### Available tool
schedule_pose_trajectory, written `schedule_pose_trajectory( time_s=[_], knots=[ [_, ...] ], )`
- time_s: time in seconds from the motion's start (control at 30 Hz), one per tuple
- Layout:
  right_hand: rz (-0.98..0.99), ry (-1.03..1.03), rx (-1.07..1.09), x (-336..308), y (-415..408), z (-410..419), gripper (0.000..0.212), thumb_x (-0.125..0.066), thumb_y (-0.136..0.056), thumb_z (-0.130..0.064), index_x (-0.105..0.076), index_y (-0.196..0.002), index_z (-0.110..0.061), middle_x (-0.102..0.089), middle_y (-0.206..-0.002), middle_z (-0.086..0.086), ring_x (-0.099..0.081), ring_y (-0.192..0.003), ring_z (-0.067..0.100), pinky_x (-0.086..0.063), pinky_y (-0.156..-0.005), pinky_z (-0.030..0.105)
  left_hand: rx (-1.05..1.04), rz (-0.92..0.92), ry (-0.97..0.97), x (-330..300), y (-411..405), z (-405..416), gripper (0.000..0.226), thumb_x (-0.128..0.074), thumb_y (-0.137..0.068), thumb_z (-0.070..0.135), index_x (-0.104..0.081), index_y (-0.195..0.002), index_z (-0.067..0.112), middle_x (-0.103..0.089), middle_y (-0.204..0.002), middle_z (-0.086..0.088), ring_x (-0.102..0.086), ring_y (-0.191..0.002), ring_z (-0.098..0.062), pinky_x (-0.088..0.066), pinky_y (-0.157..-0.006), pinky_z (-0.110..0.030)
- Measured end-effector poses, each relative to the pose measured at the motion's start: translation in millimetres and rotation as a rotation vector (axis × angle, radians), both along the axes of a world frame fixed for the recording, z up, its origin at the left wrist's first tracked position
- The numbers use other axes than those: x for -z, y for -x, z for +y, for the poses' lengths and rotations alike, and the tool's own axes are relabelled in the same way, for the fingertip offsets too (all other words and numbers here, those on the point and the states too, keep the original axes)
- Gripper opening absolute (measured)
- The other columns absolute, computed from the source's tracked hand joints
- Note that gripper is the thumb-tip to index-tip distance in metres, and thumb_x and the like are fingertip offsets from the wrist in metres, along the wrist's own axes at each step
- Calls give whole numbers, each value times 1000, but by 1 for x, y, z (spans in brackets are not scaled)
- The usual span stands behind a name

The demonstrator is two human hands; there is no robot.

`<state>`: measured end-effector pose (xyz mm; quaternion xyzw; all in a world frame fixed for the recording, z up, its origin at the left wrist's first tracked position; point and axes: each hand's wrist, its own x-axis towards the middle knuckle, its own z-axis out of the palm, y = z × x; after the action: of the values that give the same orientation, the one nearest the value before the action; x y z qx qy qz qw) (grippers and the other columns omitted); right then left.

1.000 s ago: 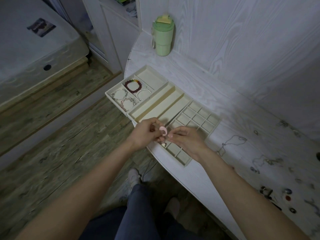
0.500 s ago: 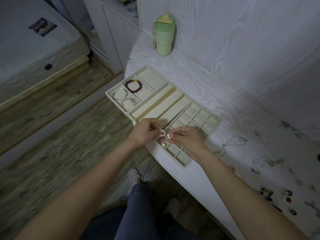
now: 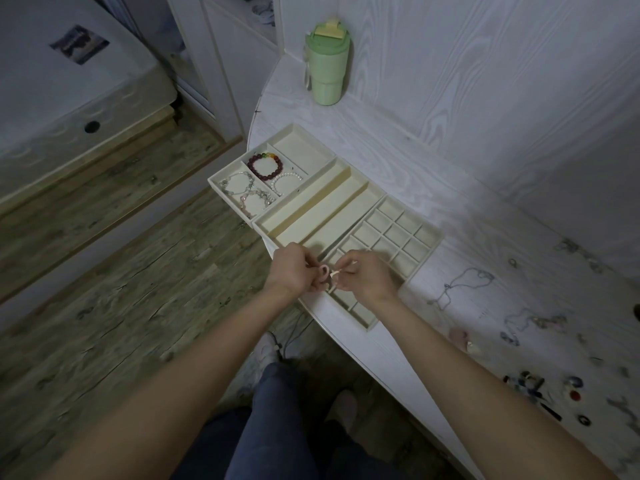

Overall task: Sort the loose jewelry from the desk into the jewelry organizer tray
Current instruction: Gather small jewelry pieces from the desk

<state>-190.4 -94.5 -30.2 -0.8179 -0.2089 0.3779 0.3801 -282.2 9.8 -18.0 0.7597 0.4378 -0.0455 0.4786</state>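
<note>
I am holding both arms stretched out ahead of me, forearms angling inward so my hands are meeting knuckle to knuckle over the near edge of the tray [image 3: 427, 249]. My left hand [image 3: 294, 271] is curling its fingers and pinching a small pink ring [image 3: 324, 271] at its fingertips, and my right hand [image 3: 367, 277] is pinching something small and pale right beside it; whether that is part of the same piece I cannot tell. Just beyond my knuckles the grid of small compartments is lying open, with the long slots past it. Farther beyond my left hand, a dark red bracelet [image 3: 265, 166] is lying in its compartment. Well off to the right of my right wrist, a thin chain [image 3: 460, 285] and other loose jewelry are lying on the desk [image 3: 485, 209].
</note>
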Motion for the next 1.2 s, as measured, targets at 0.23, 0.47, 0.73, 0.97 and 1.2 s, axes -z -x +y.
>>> schedule_pose_trajectory(
  time_s=[0.23,0.47,0.73,0.97,1.2],
  knots=[
    [-367,136,-224,4,8,2,4,-63,-88,-8,-66,-90,-6,-68,-91,9,-64,-85,19,-53,-75,35,19,61,-88,3,-5,-2,11,-69,-84,8,-71,-75,1,-67,-59,-4,-62,-45,-4,-57,-56,-21],
    [-580,188,-364,7,12,1,6,-59,-89,-4,-64,-91,-6,-59,-96,11,-58,-86,24,-50,-75,38,109,201,-237,5,-13,-5,18,-72,-82,20,-69,-76,3,-69,-73,-13,-68,-67,-24,-58,-68,-37],
    [-618,222,-439,8,12,1,15,-57,-91,-13,-61,-105,-9,-55,-105,9,-58,-92,27,-51,-76,40,329,321,-451,-7,-12,-8,23,-62,-88,29,-57,-100,9,-60,-105,-11,-59,-96,-30,-43,-68,-33],
    [-635,215,-457,6,11,-1,15,-60,-91,-18,-61,-104,-13,-55,-107,4,-57,-94,24,-48,-71,36,582,193,-653,-7,11,-3,27,-45,-96,19,-52,-122,20,-48,-114,-4,-54,-102,-24,-43,-65,-33],
    [-677,219,-466,0,12,-3,13,-57,-93,-23,-63,-98,-12,-58,-104,4,-57,-92,22,-36,-63,29,847,254,-819,0,16,4,40,-49,-93,15,-54,-130,29,-38,-125,-3,-36,-119,-21,-33,-94,-33]
  ],
)
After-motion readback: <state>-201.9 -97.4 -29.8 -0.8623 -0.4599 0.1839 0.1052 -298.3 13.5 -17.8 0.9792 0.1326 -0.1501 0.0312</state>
